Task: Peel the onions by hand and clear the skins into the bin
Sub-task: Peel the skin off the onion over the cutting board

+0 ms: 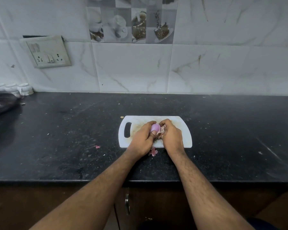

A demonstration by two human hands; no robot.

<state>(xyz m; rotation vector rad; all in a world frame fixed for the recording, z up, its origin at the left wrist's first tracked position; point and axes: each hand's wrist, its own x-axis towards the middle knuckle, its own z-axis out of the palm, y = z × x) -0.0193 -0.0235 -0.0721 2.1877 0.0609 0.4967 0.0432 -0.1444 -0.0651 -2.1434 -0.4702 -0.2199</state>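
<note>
While the left hand (142, 138) curled round the onion (155, 128) over the white cutting board (181, 123), centre frame on the worktop (73, 130), the right hand (170, 135) pinched loose skin (160, 134). Bare flesh looked smooth, probably slippery; the papery skin should tear easily, best taken at its edge.

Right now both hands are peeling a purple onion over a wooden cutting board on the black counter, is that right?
Not quite: the cutting board is white plastic, not wooden. The head view shows the left hand holding the purple onion and the right hand pulling its skin, over the black counter.
</note>
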